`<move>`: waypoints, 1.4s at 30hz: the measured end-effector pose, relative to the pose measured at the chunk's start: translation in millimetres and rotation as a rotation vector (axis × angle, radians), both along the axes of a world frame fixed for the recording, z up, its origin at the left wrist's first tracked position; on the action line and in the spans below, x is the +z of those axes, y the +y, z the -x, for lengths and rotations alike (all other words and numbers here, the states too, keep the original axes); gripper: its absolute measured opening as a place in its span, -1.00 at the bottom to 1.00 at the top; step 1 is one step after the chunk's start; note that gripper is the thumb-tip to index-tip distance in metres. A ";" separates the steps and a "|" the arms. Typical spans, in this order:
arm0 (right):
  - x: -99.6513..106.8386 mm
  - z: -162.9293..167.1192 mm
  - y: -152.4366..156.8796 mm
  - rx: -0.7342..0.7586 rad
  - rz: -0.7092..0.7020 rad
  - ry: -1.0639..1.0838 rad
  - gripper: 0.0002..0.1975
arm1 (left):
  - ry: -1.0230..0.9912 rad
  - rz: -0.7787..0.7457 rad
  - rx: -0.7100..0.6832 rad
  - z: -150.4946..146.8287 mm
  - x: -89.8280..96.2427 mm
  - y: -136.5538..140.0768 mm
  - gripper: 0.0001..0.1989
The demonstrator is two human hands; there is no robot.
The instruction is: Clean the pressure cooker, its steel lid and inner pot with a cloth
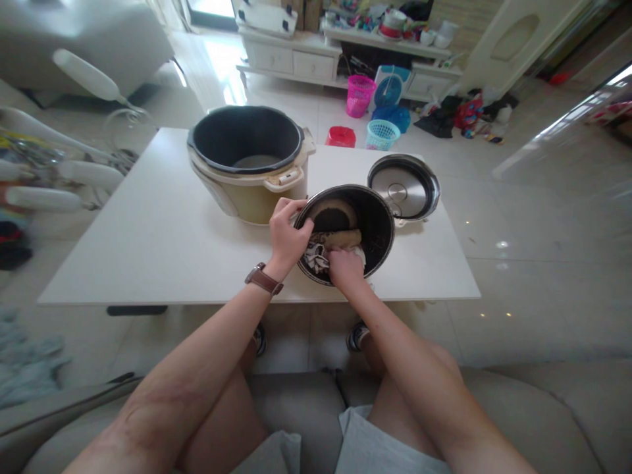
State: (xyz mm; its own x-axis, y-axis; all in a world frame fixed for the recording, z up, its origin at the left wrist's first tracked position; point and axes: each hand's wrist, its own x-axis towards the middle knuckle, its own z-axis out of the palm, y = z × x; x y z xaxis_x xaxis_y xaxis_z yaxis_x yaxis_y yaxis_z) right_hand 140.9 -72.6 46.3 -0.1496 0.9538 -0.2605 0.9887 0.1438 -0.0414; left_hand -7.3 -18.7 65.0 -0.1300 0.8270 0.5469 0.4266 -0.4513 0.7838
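A dark inner cooking pot (378, 230) is tilted toward me at the front of the table. My left hand (290, 232) grips its left rim, thumb inside and fingers around the outside. Inside the pot, my right hand (345, 266) is closed on a patterned cloth (316, 257), pressing it near the lower wall. Brown and white folds of the cloth show around the fingers. The pressure cooker body (241, 191) stands open behind and to the left. To the right, a round metal lid (397, 191) lies with its inner side up, partly behind the pot.
All of this is on a white table (148, 250). Beyond it, a pink basket (360, 95), a light blue basket (382, 135) and a red container (340, 137) stand on the tiled floor. A white cabinet (291, 59) lines the back. White metal fan-like arms (89, 76) are at left.
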 end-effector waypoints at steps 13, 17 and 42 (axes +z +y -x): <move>2.9 4.7 1.2 0.000 0.012 -0.025 -0.57 | -0.070 0.036 -0.126 4.2 -9.6 7.9 -0.65; 1.2 1.8 2.5 -0.012 0.006 -0.025 -0.60 | -0.082 0.038 -0.126 0.0 -9.3 4.0 -0.66; -1.4 0.3 3.6 -0.001 0.000 -0.017 -0.66 | -0.125 0.021 -0.118 -7.4 -12.1 -2.2 -0.70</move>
State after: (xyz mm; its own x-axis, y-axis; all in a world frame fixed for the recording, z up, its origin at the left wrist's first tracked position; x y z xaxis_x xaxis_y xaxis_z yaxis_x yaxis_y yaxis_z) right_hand 140.7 -69.0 44.9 -0.1441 0.9538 -0.2635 0.9895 0.1428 -0.0243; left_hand 0.1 -20.9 53.0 -0.0977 0.8515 0.5152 0.2705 -0.4755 0.8371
